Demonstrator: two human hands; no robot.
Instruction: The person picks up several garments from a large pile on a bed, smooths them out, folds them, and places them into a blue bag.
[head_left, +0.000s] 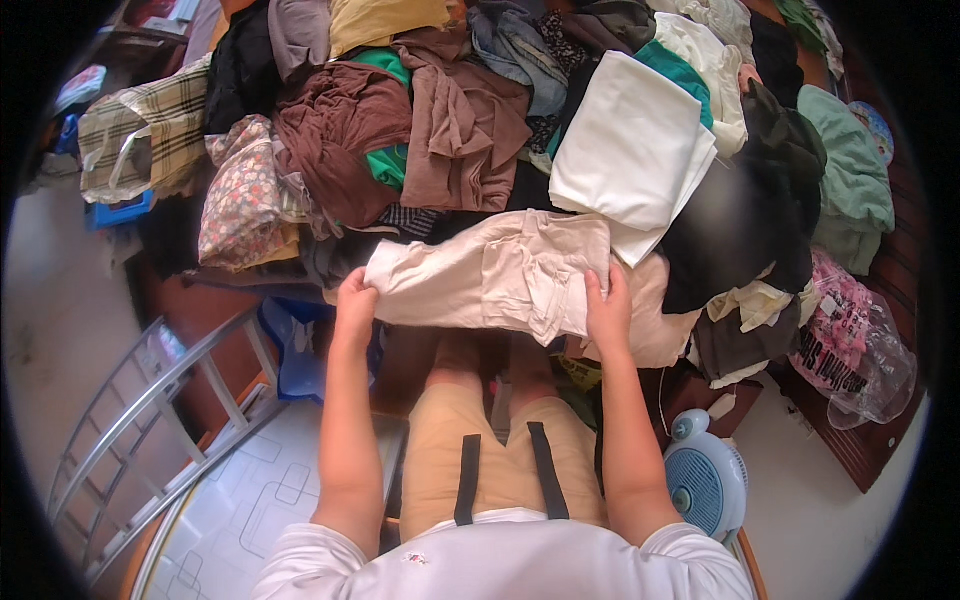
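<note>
A cream cloth garment (495, 277), creased and partly folded, is stretched between my two hands at the near edge of a large heap of clothes. My left hand (355, 304) pinches its narrow end, and my right hand (609, 304) grips the wider, bunched end. Just beyond it lie a folded white cloth (630, 142), a folded brown garment (465, 135) and a crumpled maroon garment (337, 127). A floral cloth bundle (241, 195) sits left of these. Beside my right hand, more pale fabric (652, 315) hangs over the near edge.
A metal ladder (165, 405) leans at the left, near a blue plastic container (296, 352). A light-blue fan (701, 480) stands at the lower right. Farther right are a pink printed clear plastic bag (855, 345) and a mint-green cloth (847, 180). A plaid bag (146, 135) lies far left.
</note>
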